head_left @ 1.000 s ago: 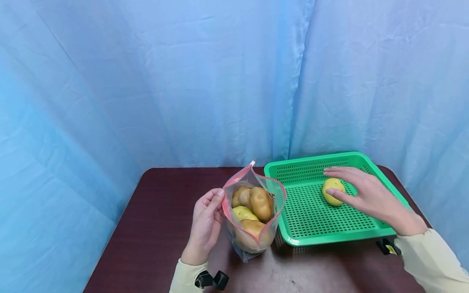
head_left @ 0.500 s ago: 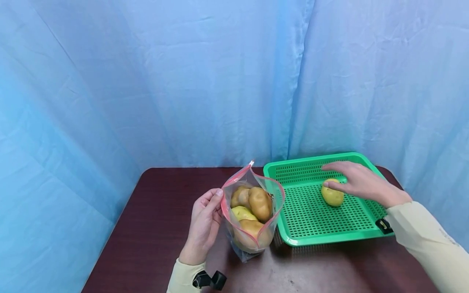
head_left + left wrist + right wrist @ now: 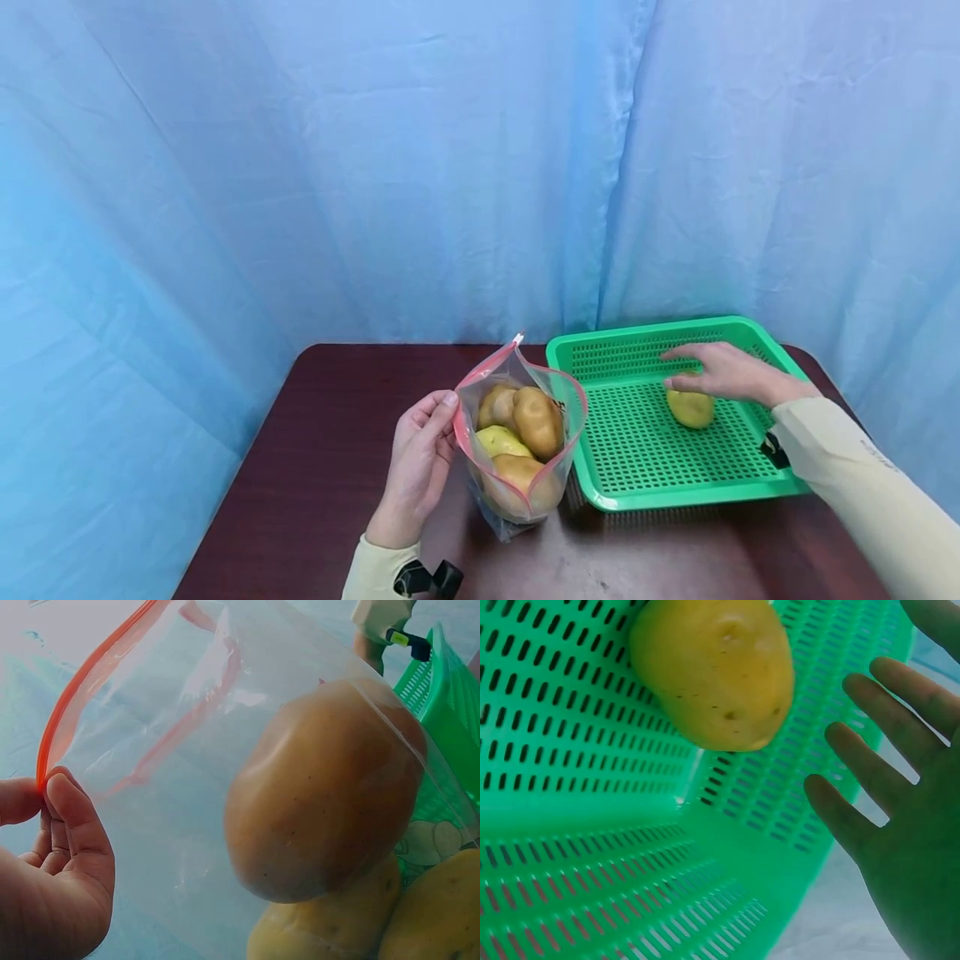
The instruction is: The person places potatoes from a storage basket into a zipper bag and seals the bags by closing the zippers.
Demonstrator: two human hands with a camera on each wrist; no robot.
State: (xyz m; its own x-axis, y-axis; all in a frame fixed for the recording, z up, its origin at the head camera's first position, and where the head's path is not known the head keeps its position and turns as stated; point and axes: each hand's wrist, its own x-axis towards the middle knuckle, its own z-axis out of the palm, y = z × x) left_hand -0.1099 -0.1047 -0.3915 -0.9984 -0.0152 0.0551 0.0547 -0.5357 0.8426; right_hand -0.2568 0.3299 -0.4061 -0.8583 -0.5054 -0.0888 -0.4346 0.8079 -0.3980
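My left hand (image 3: 422,450) pinches the red-edged rim of a clear zip bag (image 3: 480,487) between thumb and fingers. The bag stands on the table, its mouth spread wide, with several potatoes (image 3: 537,423) inside. A potato (image 3: 330,791) shows through the plastic in the left wrist view. Over the green basket (image 3: 675,498) hovers my right hand (image 3: 723,371), fingers spread and holding nothing. Below it lies a single yellow potato (image 3: 692,408), partly covered by the hand in the head view. A gap separates the fingers from this potato (image 3: 716,671) in the right wrist view.
The dark wooden table (image 3: 337,467) carries both bag and basket, which stand side by side. Blue curtains (image 3: 450,167) hang behind and to the left of the table. Black cameras are strapped at both wrists.
My right hand has shifted farther over the basket and now covers the top of the lone potato in the head view. The left hand keeps its grip on the bag's rim.
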